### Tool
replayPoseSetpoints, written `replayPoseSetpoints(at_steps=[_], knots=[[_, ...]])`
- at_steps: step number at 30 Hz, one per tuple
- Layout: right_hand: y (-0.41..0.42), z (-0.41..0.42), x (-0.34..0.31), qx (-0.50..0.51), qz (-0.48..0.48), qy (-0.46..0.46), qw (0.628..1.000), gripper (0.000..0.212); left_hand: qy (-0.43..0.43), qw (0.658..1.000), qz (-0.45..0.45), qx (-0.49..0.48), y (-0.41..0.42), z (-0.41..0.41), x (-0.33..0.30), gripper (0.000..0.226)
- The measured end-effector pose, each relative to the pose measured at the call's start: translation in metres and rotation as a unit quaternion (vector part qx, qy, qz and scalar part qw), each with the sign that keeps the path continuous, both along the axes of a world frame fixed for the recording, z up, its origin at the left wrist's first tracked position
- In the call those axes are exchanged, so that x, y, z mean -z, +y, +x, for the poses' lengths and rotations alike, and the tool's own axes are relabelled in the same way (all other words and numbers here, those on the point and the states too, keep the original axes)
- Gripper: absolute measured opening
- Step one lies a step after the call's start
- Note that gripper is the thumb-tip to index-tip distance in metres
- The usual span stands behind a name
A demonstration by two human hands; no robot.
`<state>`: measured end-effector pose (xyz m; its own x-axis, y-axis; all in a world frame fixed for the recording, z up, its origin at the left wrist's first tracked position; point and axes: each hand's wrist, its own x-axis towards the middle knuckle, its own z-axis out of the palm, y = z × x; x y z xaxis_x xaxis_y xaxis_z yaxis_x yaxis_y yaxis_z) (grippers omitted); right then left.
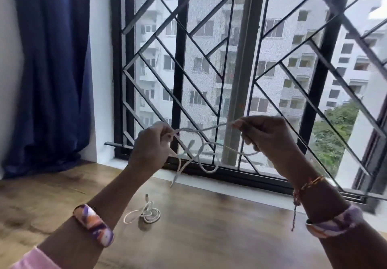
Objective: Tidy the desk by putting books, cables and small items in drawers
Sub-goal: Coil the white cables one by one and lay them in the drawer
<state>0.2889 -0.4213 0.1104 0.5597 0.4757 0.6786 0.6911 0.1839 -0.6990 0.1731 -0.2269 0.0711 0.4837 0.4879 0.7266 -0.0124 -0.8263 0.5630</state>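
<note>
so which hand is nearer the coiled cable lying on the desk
Left. The left hand is raised above the coiled cable, nearly straight over it. The right hand is raised well off to its right. Both grip another white cable.

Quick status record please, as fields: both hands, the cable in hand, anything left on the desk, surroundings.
left hand: left hand pinches one end of the held cable
right hand: right hand pinches the other end
held cable: white cable, raised above the desk, loops hanging between the hands
on desk: second white cable, loosely coiled, untouched
desk: wooden desk
surroundings: barred window, blue curtain
drawers: not in view
</note>
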Motion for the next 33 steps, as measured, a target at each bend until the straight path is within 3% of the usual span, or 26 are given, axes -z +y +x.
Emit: replayPoseSetpoints(at_steps=[2,5,7,10,12,14,16,17,19,21,22,24,26,28,30,31,33], knots=[[0.003,-0.002,0.013,-0.003,-0.040,-0.053,0.998,0.014,-0.006,0.994,0.089,-0.067,0.008,-0.006,0.003,0.016],[0.007,-0.003,0.025,-0.012,-0.079,-0.076,0.994,0.019,0.046,0.951,0.254,-0.170,0.019,-0.013,0.011,0.023],[0.007,-0.003,0.027,-0.002,-0.104,-0.097,0.990,0.020,0.029,0.940,0.270,-0.204,0.031,-0.019,0.011,0.021],[0.007,-0.007,0.025,0.037,-0.138,-0.165,0.976,0.007,-0.038,0.969,0.122,-0.209,0.044,-0.022,0.007,0.013],[0.007,-0.007,0.024,0.082,-0.137,-0.207,0.965,0.005,-0.075,0.988,-0.056,-0.124,0.046,-0.020,0.004,0.009],[0.008,-0.003,0.026,0.120,-0.127,-0.227,0.958,0.008,-0.121,0.956,-0.268,-0.004,0.042,-0.019,-0.004,0.007],[0.007,0.002,0.028,0.146,-0.107,-0.224,0.958,0.010,-0.135,0.922,-0.357,0.060,0.040,-0.020,-0.011,0.015],[0.005,0.004,0.029,0.158,-0.098,-0.227,0.956,0.010,-0.112,0.939,-0.320,0.053,0.040,-0.021,-0.012,0.020],[0.000,0.010,0.031,0.189,-0.097,-0.249,0.945,0.014,-0.034,0.995,-0.067,-0.066,0.042,-0.024,-0.009,0.029],[-0.005,0.012,0.033,0.211,-0.109,-0.259,0.936,0.025,-0.007,0.965,0.188,-0.182,0.045,-0.029,-0.006,0.035],[-0.007,0.012,0.035,0.220,-0.112,-0.267,0.931,0.030,-0.007,0.945,0.259,-0.201,0.048,-0.031,-0.005,0.039],[-0.012,0.012,0.038,0.256,-0.110,-0.329,0.902,0.035,-0.004,0.930,0.308,-0.199,0.058,-0.035,-0.003,0.040],[-0.021,0.012,0.039,0.312,-0.116,-0.412,0.848,0.032,-0.012,0.931,0.313,-0.189,0.073,-0.041,-0.006,0.023],[-0.030,0.017,0.044,0.351,-0.128,-0.472,0.799,0.030,-0.040,0.941,0.281,-0.183,0.082,-0.047,-0.009,0.012],[-0.037,0.025,0.051,0.367,-0.139,-0.481,0.784,0.031,-0.075,0.958,0.219,-0.171,0.085,-0.050,-0.012,0.025],[-0.039,0.029,0.054,0.369,-0.147,-0.470,0.788,0.031,-0.083,0.971,0.158,-0.160,0.082,-0.049,-0.014,0.030],[-0.035,0.030,0.060,0.367,-0.167,-0.426,0.810,0.028,-0.074,0.993,-0.063,-0.072,0.080,-0.043,-0.016,0.023]])
